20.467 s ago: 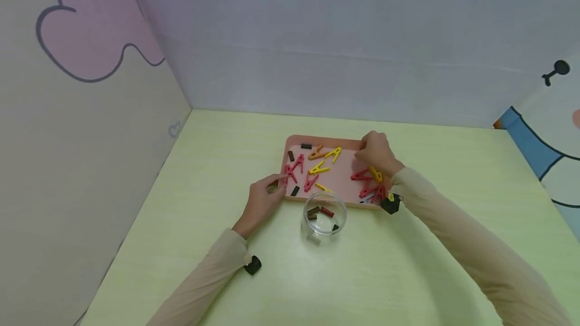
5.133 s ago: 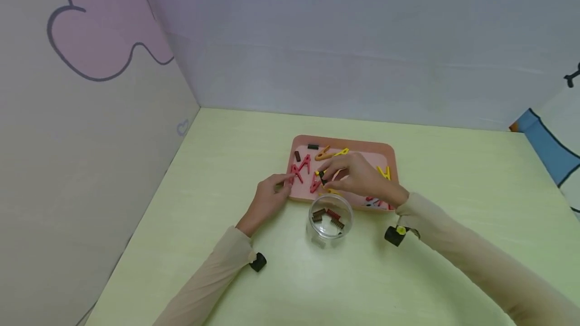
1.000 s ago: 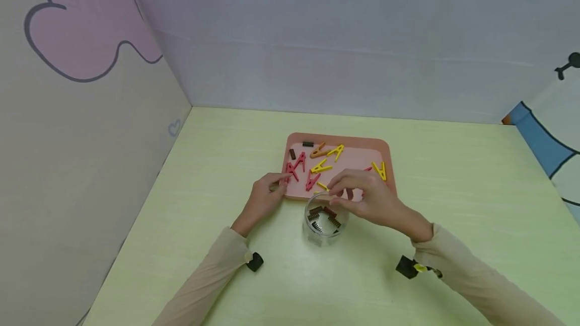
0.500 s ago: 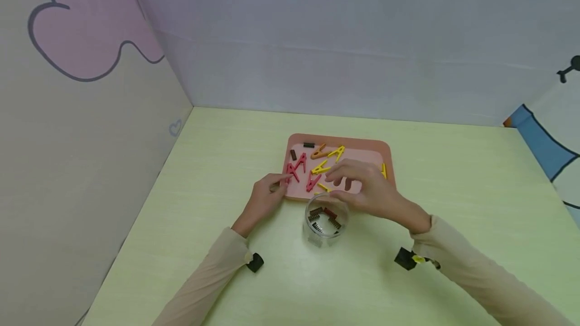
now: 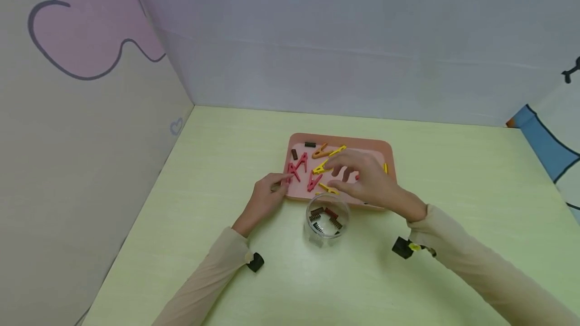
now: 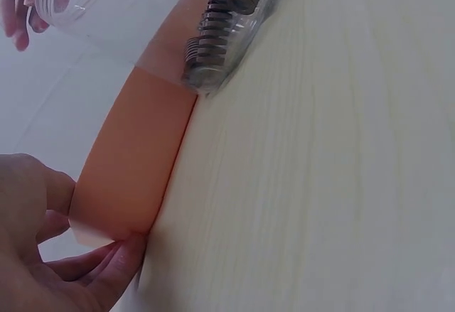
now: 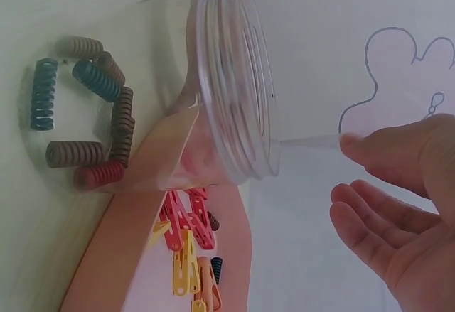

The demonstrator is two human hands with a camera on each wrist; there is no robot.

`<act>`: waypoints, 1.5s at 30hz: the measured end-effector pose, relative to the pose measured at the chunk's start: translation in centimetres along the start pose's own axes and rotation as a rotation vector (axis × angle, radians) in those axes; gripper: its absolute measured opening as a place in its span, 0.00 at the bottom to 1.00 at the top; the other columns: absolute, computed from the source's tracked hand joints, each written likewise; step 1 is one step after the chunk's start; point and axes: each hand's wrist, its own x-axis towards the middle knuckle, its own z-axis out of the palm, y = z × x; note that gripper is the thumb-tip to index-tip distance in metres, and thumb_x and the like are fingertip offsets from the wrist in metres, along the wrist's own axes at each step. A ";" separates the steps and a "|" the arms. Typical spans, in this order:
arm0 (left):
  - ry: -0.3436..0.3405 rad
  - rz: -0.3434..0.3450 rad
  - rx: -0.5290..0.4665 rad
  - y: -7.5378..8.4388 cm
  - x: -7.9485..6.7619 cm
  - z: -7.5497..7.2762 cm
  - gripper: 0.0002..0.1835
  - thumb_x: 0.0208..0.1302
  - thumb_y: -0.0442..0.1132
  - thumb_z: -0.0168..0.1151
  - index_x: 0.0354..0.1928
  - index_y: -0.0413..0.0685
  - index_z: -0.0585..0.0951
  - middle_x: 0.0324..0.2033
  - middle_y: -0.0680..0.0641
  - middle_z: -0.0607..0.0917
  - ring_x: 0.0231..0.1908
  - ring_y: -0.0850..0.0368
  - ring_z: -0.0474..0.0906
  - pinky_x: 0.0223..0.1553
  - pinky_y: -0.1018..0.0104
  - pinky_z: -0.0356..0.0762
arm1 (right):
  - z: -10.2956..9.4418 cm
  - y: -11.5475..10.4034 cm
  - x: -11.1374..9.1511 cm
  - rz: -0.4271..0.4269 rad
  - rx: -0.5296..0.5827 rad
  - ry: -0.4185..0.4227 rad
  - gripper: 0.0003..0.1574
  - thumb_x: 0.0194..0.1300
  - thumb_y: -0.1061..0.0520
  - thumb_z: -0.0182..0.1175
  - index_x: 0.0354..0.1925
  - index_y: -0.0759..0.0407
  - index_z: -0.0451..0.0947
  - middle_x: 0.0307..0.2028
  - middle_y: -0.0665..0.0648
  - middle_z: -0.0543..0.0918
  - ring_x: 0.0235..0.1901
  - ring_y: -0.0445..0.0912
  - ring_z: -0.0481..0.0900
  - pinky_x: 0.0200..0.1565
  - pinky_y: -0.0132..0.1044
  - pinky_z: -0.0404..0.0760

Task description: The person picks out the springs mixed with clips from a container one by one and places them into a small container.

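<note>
My left hand (image 5: 265, 197) grips the front left corner of a pink tray (image 5: 362, 143), thumb and fingers on its wall. Above the tray's middle is my right hand (image 5: 369, 180), thumb and fingers apart and nothing seen between them. In the tray lie pink clothespins (image 5: 314, 181), yellow clothespins (image 5: 320, 167) and an orange clothespin (image 5: 321, 153). A dark spring (image 5: 310, 145) lies by its back wall, a brown spring (image 5: 294, 154) by its left side. The right hand hides the tray's right part. A clear jar (image 7: 234, 77) contains several springs, including a red spring (image 7: 98, 175).
The jar stands lidless on the pale table (image 5: 281, 275), close against the tray's front edge. A grey-white wall (image 5: 353, 54) rises behind the table, and a patterned wall (image 5: 99, 130) borders it at the left.
The jar has gained springs since the earliest frame. In the last second my right hand has moved from the jar's rim up and back over the tray, fingers spreading. The left hand stays put.
</note>
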 end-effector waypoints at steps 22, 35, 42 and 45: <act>-0.054 -0.012 0.027 0.3 -0.2 0.2 0.16 0.70 0.42 0.51 0.55 0.53 0.81 0.54 0.48 0.76 0.55 0.52 0.72 0.52 0.55 0.74 | 0.2 1.3 2.1 0.095 -0.008 -0.067 0.17 0.53 0.63 0.70 0.44 0.59 0.82 0.44 0.56 0.82 0.34 0.45 0.79 0.32 0.38 0.80; -0.051 -0.001 0.015 0.3 -0.4 0.3 0.15 0.69 0.42 0.52 0.53 0.53 0.82 0.54 0.48 0.77 0.55 0.52 0.72 0.51 0.56 0.75 | 0.7 2.4 3.1 0.134 -0.033 -0.078 0.14 0.53 0.64 0.69 0.41 0.61 0.81 0.38 0.56 0.82 0.33 0.44 0.78 0.33 0.39 0.81; -0.060 -0.012 0.007 0.4 -0.9 0.4 0.15 0.70 0.41 0.51 0.53 0.53 0.82 0.53 0.49 0.77 0.54 0.54 0.72 0.51 0.57 0.75 | 1.1 3.4 3.5 0.147 -0.009 -0.097 0.13 0.54 0.65 0.68 0.40 0.62 0.82 0.37 0.55 0.82 0.33 0.45 0.79 0.33 0.38 0.81; -0.062 -0.009 0.002 0.4 -1.0 0.3 0.15 0.69 0.41 0.51 0.53 0.53 0.82 0.53 0.49 0.77 0.53 0.54 0.73 0.50 0.58 0.75 | 1.5 3.8 3.8 0.154 -0.017 -0.099 0.12 0.55 0.65 0.68 0.40 0.62 0.82 0.36 0.57 0.81 0.33 0.46 0.79 0.34 0.37 0.81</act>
